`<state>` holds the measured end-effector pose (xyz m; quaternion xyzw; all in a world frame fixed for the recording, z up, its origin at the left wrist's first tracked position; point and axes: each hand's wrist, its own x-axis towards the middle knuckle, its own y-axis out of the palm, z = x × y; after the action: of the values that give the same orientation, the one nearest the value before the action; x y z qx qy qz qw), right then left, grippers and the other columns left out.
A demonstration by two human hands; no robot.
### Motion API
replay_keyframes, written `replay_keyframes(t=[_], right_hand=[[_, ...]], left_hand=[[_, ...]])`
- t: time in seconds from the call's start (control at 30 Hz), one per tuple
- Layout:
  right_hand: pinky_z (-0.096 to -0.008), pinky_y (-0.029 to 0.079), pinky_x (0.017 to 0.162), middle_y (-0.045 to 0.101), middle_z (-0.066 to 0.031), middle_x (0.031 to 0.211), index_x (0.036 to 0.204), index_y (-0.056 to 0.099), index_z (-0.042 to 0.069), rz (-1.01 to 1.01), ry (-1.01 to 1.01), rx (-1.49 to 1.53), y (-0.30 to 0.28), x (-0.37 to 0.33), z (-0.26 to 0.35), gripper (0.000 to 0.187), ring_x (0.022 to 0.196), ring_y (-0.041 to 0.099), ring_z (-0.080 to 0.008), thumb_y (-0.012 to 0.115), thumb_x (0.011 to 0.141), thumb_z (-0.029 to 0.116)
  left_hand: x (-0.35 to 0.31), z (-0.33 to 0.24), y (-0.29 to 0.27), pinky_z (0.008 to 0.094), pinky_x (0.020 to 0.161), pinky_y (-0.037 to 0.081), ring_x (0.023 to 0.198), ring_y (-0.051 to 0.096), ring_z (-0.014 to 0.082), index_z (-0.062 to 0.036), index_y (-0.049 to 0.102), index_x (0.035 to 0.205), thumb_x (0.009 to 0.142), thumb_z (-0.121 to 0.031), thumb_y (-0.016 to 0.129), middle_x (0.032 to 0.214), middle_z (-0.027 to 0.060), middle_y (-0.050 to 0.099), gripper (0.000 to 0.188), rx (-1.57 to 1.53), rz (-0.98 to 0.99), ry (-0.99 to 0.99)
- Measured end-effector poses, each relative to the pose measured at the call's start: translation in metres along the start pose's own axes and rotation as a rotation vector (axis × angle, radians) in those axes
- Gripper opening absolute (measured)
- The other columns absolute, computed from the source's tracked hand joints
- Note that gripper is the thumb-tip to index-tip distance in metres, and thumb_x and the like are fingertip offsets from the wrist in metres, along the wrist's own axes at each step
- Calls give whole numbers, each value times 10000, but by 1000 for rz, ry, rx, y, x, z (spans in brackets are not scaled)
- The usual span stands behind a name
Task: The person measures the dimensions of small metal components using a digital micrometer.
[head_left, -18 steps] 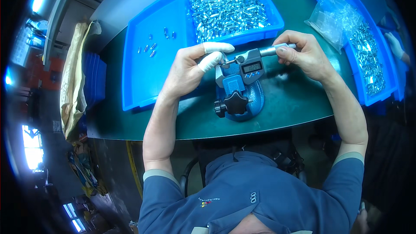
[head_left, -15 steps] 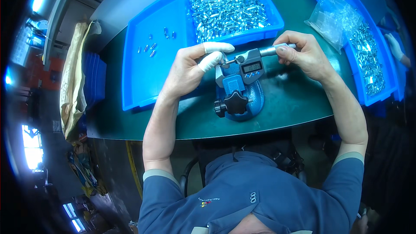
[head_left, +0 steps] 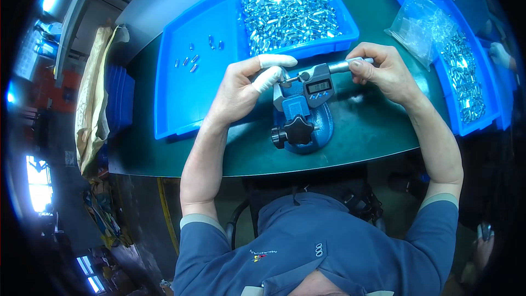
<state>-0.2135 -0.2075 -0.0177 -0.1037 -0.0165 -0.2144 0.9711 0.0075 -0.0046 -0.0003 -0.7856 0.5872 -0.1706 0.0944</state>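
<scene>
A digital micrometer is clamped in a blue stand with a black star knob on the green table. My left hand, white covers on thumb and index finger, pinches a small metal part at the measuring gap; fingertips and the micrometer frame hide most of it. With thumb and fingers closed round it, my right hand grips the micrometer's thimble. Between the hands, the lit display faces me.
Several small metal cylinders lie in a shallow blue tray. Behind the micrometer is a blue bin heaped with shiny metal parts. At right, another blue bin holds similar parts and a clear plastic bag. A co-worker's gloved hand is beyond it.
The reading on the display has changed. My right hand's fingers have shifted slightly on the thimble; my left hand holds nearly the same place. The co-worker's gloved hand has moved slightly.
</scene>
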Motion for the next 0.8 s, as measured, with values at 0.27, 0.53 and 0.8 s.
replay_keyframes(t=[0.27,0.53,0.8], right_hand=[[-213,483,645,624,-16,762,956,668,17,-3,-12,11,-1,0,2,345,701,591,-75,685,912,359],[-221,472,629,619,-12,746,956,675,5,8,-23,26,0,0,3,295,688,579,-71,676,923,299],[-224,472,627,619,-13,744,957,675,4,17,-19,35,0,-1,3,294,688,581,-75,674,924,296]], left_hand=[[-4,-1,7,262,692,565,821,667,121,-28,633,1226,968,-219,611,1058,76,679,322,-168,2,-88],[-5,7,4,269,763,525,846,630,113,-37,609,1261,953,-200,621,945,54,670,349,-141,-61,-94],[-8,1,7,269,727,543,805,631,103,-36,636,1221,925,-242,677,882,36,659,363,-174,-58,-137]])
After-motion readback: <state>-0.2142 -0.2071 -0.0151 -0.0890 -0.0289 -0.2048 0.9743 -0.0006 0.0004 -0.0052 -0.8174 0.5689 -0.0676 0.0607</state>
